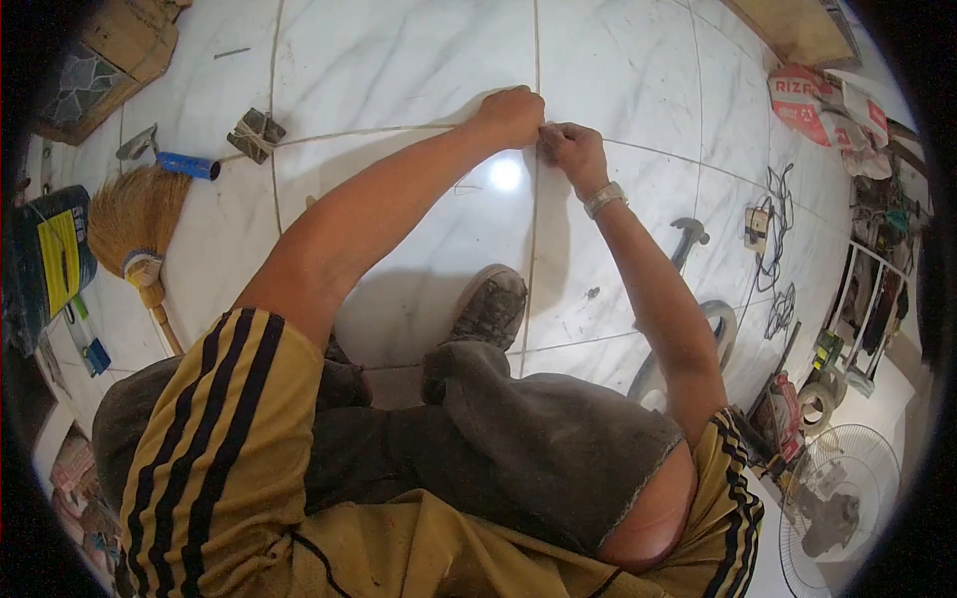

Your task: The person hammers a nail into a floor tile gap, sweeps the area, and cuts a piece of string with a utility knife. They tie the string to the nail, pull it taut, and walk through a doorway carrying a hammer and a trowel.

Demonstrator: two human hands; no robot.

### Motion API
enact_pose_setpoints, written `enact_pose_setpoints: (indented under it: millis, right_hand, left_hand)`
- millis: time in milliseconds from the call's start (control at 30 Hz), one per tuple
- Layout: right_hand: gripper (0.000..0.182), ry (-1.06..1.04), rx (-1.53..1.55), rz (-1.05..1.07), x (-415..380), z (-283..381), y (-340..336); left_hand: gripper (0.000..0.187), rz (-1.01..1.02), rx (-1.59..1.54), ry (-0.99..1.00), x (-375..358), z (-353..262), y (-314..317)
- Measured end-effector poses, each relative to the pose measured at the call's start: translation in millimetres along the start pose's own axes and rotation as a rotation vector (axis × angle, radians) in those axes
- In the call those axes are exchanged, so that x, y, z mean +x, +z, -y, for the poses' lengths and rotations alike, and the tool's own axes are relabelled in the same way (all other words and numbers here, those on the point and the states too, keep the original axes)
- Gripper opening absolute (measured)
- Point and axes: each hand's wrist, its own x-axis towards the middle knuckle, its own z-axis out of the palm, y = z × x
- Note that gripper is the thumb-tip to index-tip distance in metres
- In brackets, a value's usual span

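My left hand (509,117) is curled into a fist over the white marbled floor tiles (419,214), right by a grout joint. Close against it, my right hand (576,154) has its fingers pinched together, with a watch (604,198) on the wrist. Whatever lies between the fingers of either hand is too small or hidden to name. A thin strand lies on the tile below the hands. Nearer my right forearm rests a hammer (688,239).
On the left lie a straw broom (140,219), a blue tube (187,165) and a dark tied block (256,136). To the right are a corded socket box (757,229), a red-and-white bag (825,105) and a fan (837,508). My shoe (488,307) stands below the hands.
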Motion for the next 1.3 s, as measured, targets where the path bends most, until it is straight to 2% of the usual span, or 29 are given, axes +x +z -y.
enact_pose_setpoints:
  millis: [100, 200, 300, 500, 600, 733, 833, 933, 1033, 1200, 1300]
  right_hand:
    - [0.032, 0.067, -0.173, 0.033, 4.6, 14.4, -2.4]
    - [0.032, 0.146, -0.09, 0.042, 8.4, 19.9, -3.7]
    - [0.033, 0.141, -0.126, 0.057, 16.0, 19.4, -5.3]
    - [0.036, -0.057, -0.576, 0.037, 26.0, 21.8, 1.7]
    - [0.032, 0.093, -0.448, 0.073, 23.4, 33.8, -1.3]
    - [0.024, 0.187, -0.095, 0.174, 37.7, 20.0, -11.9]
    - [0.022, 0.094, -0.023, 0.225, 29.2, 24.1, -19.8]
    - [0.026, -0.081, -0.189, 0.127, 30.5, 13.7, -15.9]
    - [0.02, -0.269, -0.41, -0.001, 21.1, 8.7, -10.4]
    - [0.016, -0.419, -0.426, -0.094, 9.9, 8.0, -5.0]
    - [0.014, -0.499, -0.522, -0.13, 8.3, 3.7, -2.0]
  left_hand:
    - [0.017, -0.029, -0.042, -0.06, -3.8, 1.9, 4.8]
    - [0.017, -0.094, -0.119, -0.085, -9.7, 1.8, 5.7]
    - [0.017, -0.079, -0.09, -0.102, -10.8, 0.5, 3.6]
    - [0.019, -0.114, -0.025, -0.118, -10.6, 0.3, 6.0]
    - [0.02, -0.032, -0.046, -0.167, -14.9, -5.3, -2.1]
    - [0.02, 0.045, -0.095, -0.214, -14.9, -4.6, -5.3]
    - [0.02, 0.035, -0.113, -0.204, -12.8, -4.6, -4.0]
    - [0.02, 0.029, -0.168, -0.235, -13.8, -7.1, -3.5]
    - [0.021, 0.078, -0.146, -0.286, -11.7, -14.4, -8.0]
    - [0.021, -0.026, -0.118, -0.25, -17.3, -16.5, -3.0]
    - [0.021, 0.032, -0.097, -0.226, -15.8, -14.5, -5.1]
